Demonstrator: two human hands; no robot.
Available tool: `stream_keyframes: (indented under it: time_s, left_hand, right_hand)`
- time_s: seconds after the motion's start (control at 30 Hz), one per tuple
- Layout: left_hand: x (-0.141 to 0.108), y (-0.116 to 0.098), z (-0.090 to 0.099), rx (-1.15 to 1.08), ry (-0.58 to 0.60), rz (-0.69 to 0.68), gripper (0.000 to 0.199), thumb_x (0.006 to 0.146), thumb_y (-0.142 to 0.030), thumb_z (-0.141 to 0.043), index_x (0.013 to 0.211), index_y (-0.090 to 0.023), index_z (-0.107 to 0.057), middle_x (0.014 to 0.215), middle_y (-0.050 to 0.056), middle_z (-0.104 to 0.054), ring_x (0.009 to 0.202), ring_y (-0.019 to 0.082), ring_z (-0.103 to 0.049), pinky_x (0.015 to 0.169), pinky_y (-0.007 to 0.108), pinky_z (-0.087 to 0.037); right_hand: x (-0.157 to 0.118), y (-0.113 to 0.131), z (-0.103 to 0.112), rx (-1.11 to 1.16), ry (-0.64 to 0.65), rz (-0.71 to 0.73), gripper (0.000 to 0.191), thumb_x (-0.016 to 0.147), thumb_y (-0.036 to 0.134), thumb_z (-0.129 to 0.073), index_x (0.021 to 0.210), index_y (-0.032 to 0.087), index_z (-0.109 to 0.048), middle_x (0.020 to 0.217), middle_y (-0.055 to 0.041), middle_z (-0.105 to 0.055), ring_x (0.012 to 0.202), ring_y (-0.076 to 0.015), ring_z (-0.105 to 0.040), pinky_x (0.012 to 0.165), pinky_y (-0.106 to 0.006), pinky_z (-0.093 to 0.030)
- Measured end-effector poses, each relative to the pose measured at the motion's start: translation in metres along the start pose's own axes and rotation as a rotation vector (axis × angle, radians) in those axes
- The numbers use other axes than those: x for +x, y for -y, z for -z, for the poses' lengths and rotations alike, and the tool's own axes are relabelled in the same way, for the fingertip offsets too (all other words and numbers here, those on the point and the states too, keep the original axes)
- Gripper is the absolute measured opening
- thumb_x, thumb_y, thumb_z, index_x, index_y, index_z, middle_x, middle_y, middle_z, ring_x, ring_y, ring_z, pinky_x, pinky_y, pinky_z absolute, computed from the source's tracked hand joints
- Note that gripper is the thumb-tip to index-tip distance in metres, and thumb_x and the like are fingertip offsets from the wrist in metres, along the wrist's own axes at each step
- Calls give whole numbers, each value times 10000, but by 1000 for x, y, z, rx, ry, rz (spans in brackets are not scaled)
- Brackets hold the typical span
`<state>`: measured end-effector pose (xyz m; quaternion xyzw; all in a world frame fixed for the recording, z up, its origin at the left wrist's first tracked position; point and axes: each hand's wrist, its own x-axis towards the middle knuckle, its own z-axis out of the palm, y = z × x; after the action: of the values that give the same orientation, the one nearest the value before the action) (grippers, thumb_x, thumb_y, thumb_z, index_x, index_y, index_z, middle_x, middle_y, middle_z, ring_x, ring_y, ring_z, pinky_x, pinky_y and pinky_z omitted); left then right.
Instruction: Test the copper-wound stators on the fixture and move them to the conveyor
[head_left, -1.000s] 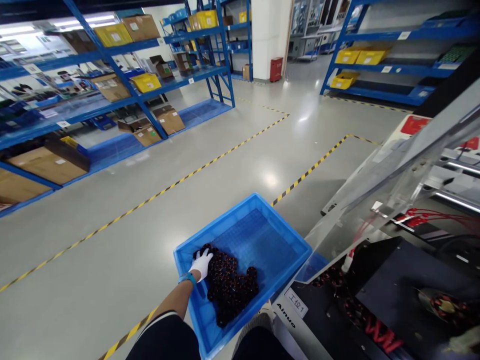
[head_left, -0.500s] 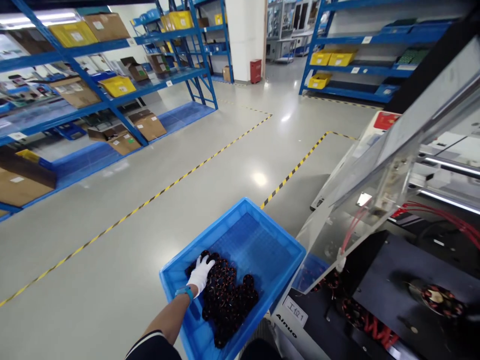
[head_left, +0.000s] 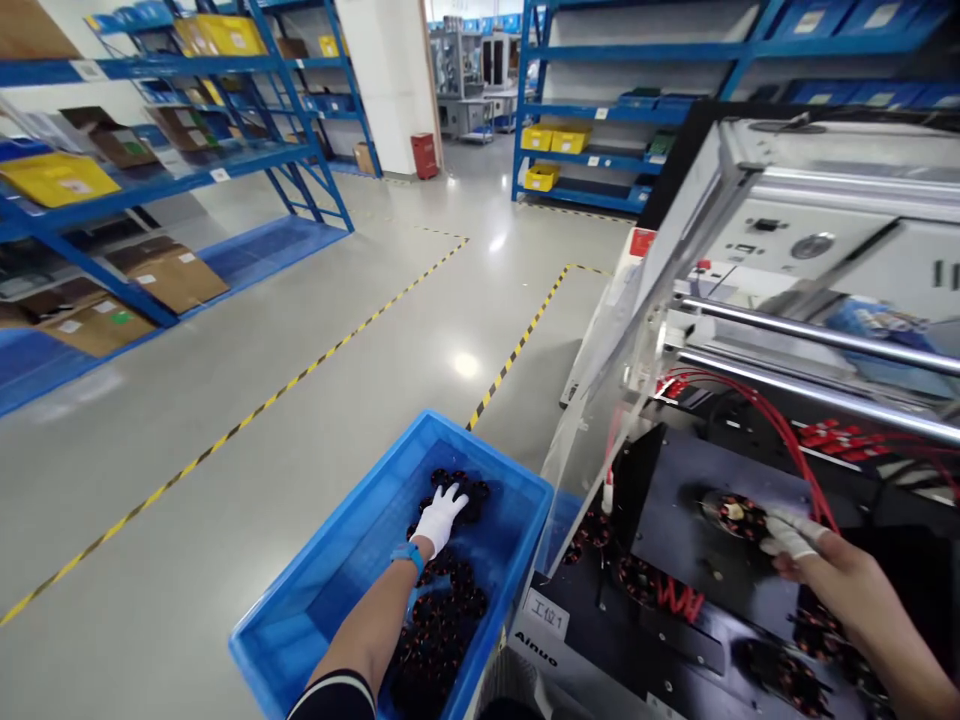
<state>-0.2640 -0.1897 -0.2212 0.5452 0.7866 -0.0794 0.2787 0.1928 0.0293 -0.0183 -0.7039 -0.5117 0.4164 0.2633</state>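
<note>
My left hand (head_left: 439, 518), in a white glove with a blue band at the wrist, reaches into a blue plastic bin (head_left: 300, 590). Its fingers are spread over several dark ring-shaped stators with copper windings (head_left: 474, 490) near the bin's far end. A larger heap of the same stators (head_left: 439, 635) lies behind the hand, partly covered by my forearm. On the tester's dark plate, my right hand (head_left: 799, 540), with white-covered fingertips, closes on the edge of a copper-wound stator (head_left: 736, 514) seated on a round holder. The fingertips' far side is hidden.
A tilted clear cover (head_left: 600, 440) stands between bin and tester. Red cables (head_left: 780, 430) and metal rods (head_left: 817, 335) cross behind the plate. More stators (head_left: 799, 680) sit on the tester's front. Blue shelving (head_left: 187, 180) and yellow-black floor tape (head_left: 300, 375) lie beyond.
The view has swung right, and my right hand has come into view at the seated stator. My left hand has moved toward the bin's far end, with some stators now spread there.
</note>
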Motion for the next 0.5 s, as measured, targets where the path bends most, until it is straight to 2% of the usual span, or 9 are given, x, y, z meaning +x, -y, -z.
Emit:
stream_keyframes:
  time_s: [0.1, 0.23, 0.37, 0.5]
  left_hand:
    - [9, -2, 5, 29, 47, -80, 726, 644, 81, -381, 1254, -313, -411, 1488, -8, -96, 1345, 295, -117, 944, 426, -412]
    - [12, -1, 14, 71, 91, -150, 678, 641, 64, -404, 1204, -309, -464, 1493, -32, -55, 1348, 248, -146, 997, 406, -368]
    - [15, -1, 23, 111, 115, -227, 679, 611, 59, -420, 1190, -292, -472, 1490, -26, -92, 1333, 198, -211, 1043, 346, -313]
    - [18, -4, 22, 165, 133, -287, 747, 588, 66, -425, 1243, -293, -432, 1491, 17, -87, 1295, 201, -300, 1044, 308, -299]
  right_hand:
    - [-9, 10, -3, 32, 91, 60, 347, 548, 324, -599, 861, 174, -613, 665, -87, -625, 561, -203, -573, 540, -321, -456]
    - [-13, 19, -10, -189, 145, 115, 485, 644, 439, -566, 1004, 115, -580, 593, -65, -610, 513, -196, -568, 517, -308, -442]
    - [-8, 21, -13, -359, 102, 192, 482, 692, 440, -536, 1042, 112, -584, 497, -7, -577, 469, -183, -569, 510, -287, -430]
    - [-7, 29, -16, -397, 140, 214, 456, 727, 380, -505, 1087, 110, -571, 462, 15, -562, 474, -161, -566, 509, -250, -415]
